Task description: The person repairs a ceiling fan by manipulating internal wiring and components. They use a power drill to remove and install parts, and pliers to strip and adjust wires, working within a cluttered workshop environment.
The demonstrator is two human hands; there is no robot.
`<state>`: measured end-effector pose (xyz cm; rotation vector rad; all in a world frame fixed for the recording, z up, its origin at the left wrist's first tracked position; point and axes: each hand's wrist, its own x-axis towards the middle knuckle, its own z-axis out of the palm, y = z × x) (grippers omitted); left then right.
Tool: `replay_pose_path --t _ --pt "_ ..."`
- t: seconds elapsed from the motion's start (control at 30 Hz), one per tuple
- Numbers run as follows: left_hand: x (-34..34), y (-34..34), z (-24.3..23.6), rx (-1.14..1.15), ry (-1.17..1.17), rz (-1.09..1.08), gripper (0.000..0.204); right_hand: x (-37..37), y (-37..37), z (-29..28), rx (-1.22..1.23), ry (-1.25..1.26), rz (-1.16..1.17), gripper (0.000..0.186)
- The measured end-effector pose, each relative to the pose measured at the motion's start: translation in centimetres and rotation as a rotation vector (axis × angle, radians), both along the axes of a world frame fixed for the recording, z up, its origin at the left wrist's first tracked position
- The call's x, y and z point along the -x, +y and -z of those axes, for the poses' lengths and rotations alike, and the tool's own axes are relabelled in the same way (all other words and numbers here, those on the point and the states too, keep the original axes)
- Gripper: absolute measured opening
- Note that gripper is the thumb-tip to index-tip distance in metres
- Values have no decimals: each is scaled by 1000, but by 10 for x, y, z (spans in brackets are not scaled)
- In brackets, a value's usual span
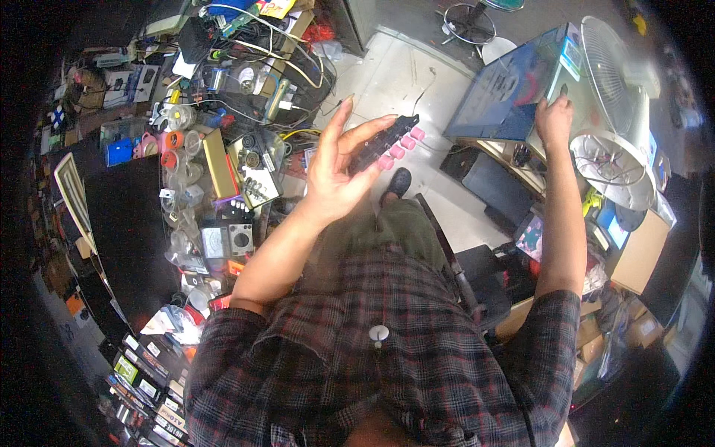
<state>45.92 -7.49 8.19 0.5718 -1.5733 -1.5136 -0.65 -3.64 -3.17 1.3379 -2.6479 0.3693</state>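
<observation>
My left hand [335,167] is raised over the floor gap, its fingers and thumb closed on a dark switch block [372,149] with a row of pink push buttons [402,146] along one side. Stretched out to the far right, my right hand [555,123] is closed beside the white electric fan [605,71] and the edge of a dark glossy cabinet [499,86]. What its fingers grip is too small to make out. Below the fan's grille, a round white housing [611,171] lies with its hollow side showing and wires inside.
On the left, a crowded bench holds tangled cables [290,56], clear jars [182,160], a tray of small parts [257,167] and an analog meter [216,242]. Far off stand round stool bases [469,24]. An open cardboard box [640,249] sits at the right.
</observation>
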Motion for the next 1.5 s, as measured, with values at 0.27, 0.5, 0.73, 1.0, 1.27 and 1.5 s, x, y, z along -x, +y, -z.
replay_pose_path --t 0.27,0.5,0.73,1.0,1.27,1.5 --pt "-4 -6 3 -407 45 -8 52 45 -17 25 -360 -116 149 50" --pt "11 -7 14 -824 181 -178 22 47 -40 14 -403 -231 335 66" --pt "20 -17 20 -976 153 -187 25 76 -33 26 -523 -46 285 60" --pt "25 -21 31 -959 121 -152 23 80 -51 -5 -153 251 72 51" --pt "32 -28 37 -989 71 -147 16 -52 -56 -153 394 -1151 -114 37" --pt "36 -33 31 -1112 223 -124 23 -188 21 -141 205 -2507 -118 41"
